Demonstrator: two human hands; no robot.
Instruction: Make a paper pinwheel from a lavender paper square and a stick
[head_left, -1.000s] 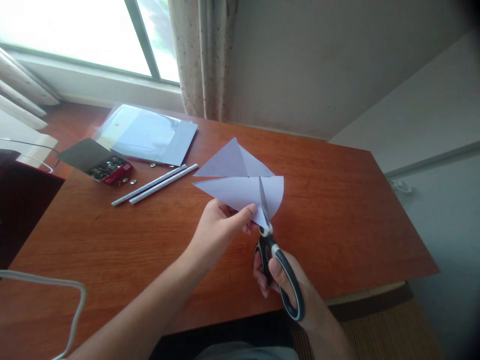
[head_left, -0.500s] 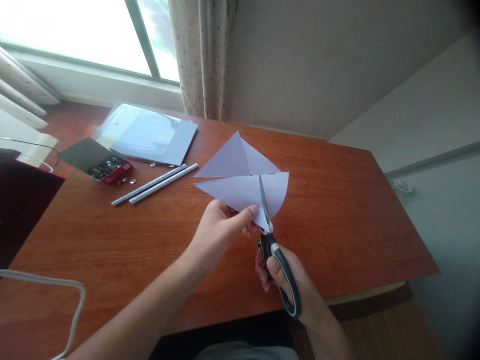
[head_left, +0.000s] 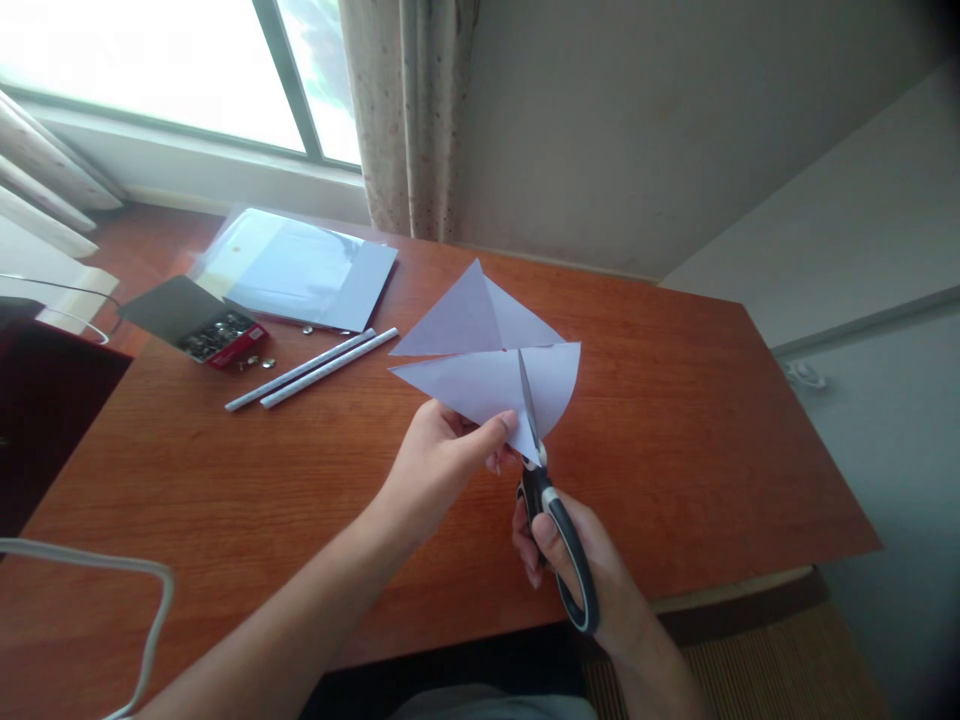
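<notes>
My left hand (head_left: 457, 440) pinches the lower edge of a white sheet of paper (head_left: 465, 378), thumb on top and fingers beneath. A slit runs in from the left corner and splits the sheet into an upper and a lower flap; a crease crosses the upper flap. Wrapped round the black and grey handles of a pair of scissors (head_left: 559, 530) is my right hand (head_left: 592, 555). One blade lies over the lower flap, pointing away from me; the other blade is hidden under the paper. The paper is held above the table.
On the wooden table (head_left: 712, 430), two white rolled sticks (head_left: 330, 368) lie left of the paper. Behind them are an opened box of metal pins (head_left: 225, 335), several loose pins and a clear plastic sleeve with sheets (head_left: 300, 265). A white cable (head_left: 157, 610) crosses the near left.
The scissor handles have drawn slightly closer together. Both hands and the paper stay nearly where they were.
</notes>
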